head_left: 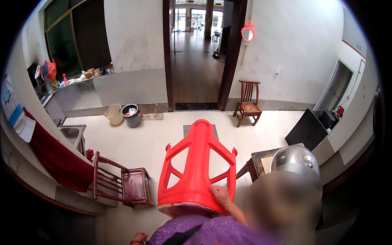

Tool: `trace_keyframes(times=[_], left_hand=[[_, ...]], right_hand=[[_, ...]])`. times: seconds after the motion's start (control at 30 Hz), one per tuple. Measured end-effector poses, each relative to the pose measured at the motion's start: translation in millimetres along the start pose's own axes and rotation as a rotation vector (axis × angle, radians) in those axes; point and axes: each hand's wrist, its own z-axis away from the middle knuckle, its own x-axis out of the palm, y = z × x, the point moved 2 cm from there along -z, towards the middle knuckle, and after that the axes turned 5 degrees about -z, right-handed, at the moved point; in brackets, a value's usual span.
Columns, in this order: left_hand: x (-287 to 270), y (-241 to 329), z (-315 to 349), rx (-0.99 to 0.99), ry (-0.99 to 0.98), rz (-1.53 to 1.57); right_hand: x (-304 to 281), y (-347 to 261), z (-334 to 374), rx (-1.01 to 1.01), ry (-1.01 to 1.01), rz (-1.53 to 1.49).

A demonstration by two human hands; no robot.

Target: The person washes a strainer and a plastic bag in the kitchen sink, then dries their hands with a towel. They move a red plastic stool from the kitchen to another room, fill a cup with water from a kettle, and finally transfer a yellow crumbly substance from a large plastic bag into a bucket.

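The red stool (198,163) is in front of the person's purple clothing (183,229) and is tipped over, with its seat end toward the body and its legs pointing away. The seat edge carries pale marks. Whether the seat presses against the clothing cannot be determined.

The right hand (221,195) is clamped on the stool at the right side of its seat end, fingers curled over the red plastic. The left hand (141,237) is below and to the left of the stool, apart from it. Its fingers appear curled, but whether they enclose anything cannot be told. Red bands (136,242) circle that wrist.

Left of the stool, a wooden chair (134,186) stands on the pale floor (118,151). Right of the stool is a wooden-edged surface (261,157) bearing a shiny metal dome (295,157); the area below the dome is blurred. Beyond the stool and to its right stands a second wooden chair (248,106). Beyond it and to its left are a beige bucket (114,114) and a grey bin (131,118), side by side. Directly beyond the stool is an open doorway (198,69).
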Motion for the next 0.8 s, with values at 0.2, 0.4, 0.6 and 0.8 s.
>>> trace_keyframes(times=[0.2,0.4,0.6,0.8], left_hand=[[-47.0,40.5,-96.9,-0.112,-0.04,-0.108],[-185.3,170.4,-333.6,0.245,0.225,-0.543],[-415.3,569.5,-391.2,0.538,0.443,0.209],[-478.9,775.3,-463.6,0.717,0.377,0.2]], right_hand=[[6.3,21.8,-180.3,0.036,0.019,-0.004],[10.2,8.2,-352.2,0.032,0.066,0.132],[-16.2,17.2,-504.6,0.022,0.246,-0.124],[-20.2,35.4,-689.1,-0.019,0.189,-0.124]])
